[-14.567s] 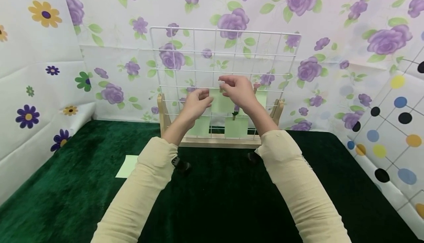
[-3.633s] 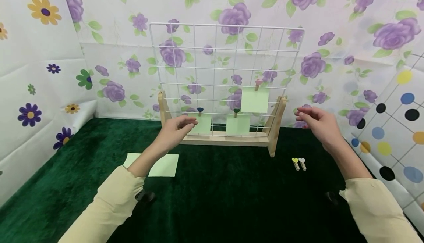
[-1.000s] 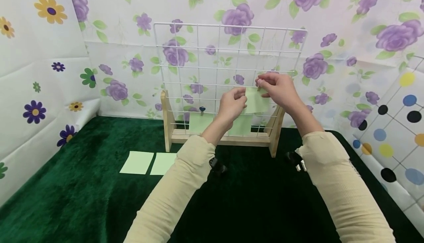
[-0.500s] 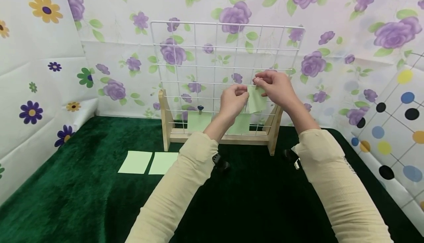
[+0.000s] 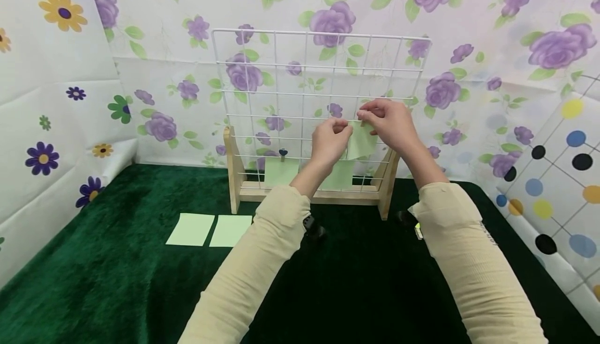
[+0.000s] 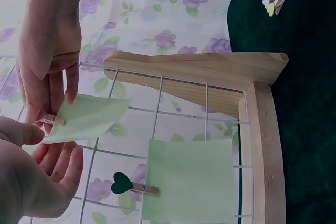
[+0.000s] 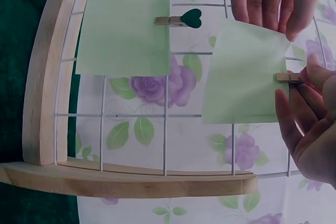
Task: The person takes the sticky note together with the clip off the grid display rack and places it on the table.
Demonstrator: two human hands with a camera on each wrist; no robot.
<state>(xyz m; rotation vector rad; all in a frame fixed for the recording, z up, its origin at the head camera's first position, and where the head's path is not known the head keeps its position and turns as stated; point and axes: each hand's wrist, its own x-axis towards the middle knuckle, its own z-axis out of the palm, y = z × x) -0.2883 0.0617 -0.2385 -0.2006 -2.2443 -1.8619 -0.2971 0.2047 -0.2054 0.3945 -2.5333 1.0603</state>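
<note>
My left hand (image 5: 329, 143) pinches the upper left corner of a light green paper note (image 5: 362, 143) in front of a white wire grid (image 5: 320, 94). At the note's top edge, my right hand (image 5: 391, 125) pinches a small wooden clothespin (image 7: 286, 77), its head mostly covered by the fingers. The note hangs slightly bent, angled off the grid in the left wrist view. Lower down, a second green note (image 6: 191, 182) is clipped on by a clothespin with a dark green heart (image 6: 122, 183). Further left hangs another note (image 5: 281, 171) under a dark blue heart clothespin (image 5: 283, 153).
Wooden feet and a crossbar (image 5: 309, 196) support the grid on the dark green cloth (image 5: 117, 260). Two loose green notes, a left one (image 5: 190, 229) and a right one (image 5: 230, 230), lie front left. Yellow and white heart clothespins (image 6: 274, 1) lie on the right, partly behind the sleeve.
A middle note with its white clothespin has come off the grid since the oldest frame. Both hands have moved to the right-hand note, which has swung from flat to angled.
</note>
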